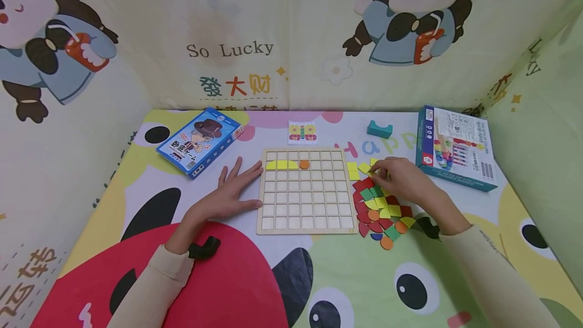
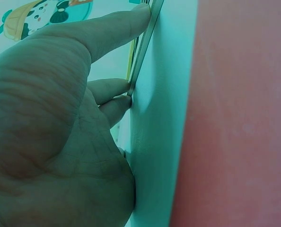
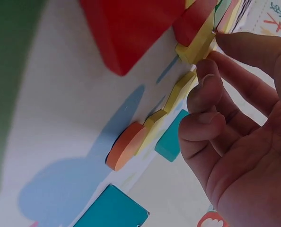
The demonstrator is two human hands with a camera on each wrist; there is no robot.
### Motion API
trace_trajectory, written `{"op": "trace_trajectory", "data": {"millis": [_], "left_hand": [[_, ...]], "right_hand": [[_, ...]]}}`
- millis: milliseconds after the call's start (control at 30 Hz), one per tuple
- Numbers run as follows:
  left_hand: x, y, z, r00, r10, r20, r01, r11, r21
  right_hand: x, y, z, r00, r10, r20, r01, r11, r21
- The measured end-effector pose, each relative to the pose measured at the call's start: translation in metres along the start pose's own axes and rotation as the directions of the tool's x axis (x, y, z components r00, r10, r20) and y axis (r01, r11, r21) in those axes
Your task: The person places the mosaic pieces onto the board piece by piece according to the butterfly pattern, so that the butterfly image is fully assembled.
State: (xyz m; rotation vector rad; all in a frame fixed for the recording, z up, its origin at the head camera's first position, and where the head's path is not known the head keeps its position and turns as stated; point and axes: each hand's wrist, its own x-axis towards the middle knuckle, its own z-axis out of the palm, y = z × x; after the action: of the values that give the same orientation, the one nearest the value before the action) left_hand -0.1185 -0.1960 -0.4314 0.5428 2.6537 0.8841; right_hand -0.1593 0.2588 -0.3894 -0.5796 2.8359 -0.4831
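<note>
A wooden grid board [image 1: 307, 232] lies on the table, with yellow pieces [image 1: 281, 165] and an orange round piece [image 1: 304, 165] in a row near its top. Spread along the board's left edge, my left hand [image 1: 227, 194] touches it with fingertips and thumb; the left wrist view shows that hand [image 2: 50, 104] against the board's thin side. To the board's right, my right hand [image 1: 403, 178] pinches a yellow piece [image 3: 197, 47] between thumb and index finger, its other fingers curled. Below it lies a pile of red, green, yellow and orange pieces [image 1: 374, 227].
Behind the board lies a butterfly pattern card [image 1: 302, 133]. A blue game box [image 1: 200, 140] stands at back left. At back right are a teal block [image 1: 380, 129] and a larger box [image 1: 457, 148]. Loose yellow squares [image 1: 352, 171] lie beside the board's right edge.
</note>
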Motion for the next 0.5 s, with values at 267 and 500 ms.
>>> {"op": "trace_trajectory", "data": {"millis": [267,500], "left_hand": [[0.0000,0.0007,-0.0004,1.000,-0.002,0.007,0.002,1.000,-0.002],[-0.0010,0.0002,0.0000,1.000,-0.005,0.004,0.005,1.000,-0.006]], "right_hand": [[0.0004,-0.0009,0.0012,1.000,-0.011,0.009,0.010,0.999,0.031],[-0.0035,0.0034,0.0003,0.999,0.042,0.003,-0.042,0.999,0.015]]}}
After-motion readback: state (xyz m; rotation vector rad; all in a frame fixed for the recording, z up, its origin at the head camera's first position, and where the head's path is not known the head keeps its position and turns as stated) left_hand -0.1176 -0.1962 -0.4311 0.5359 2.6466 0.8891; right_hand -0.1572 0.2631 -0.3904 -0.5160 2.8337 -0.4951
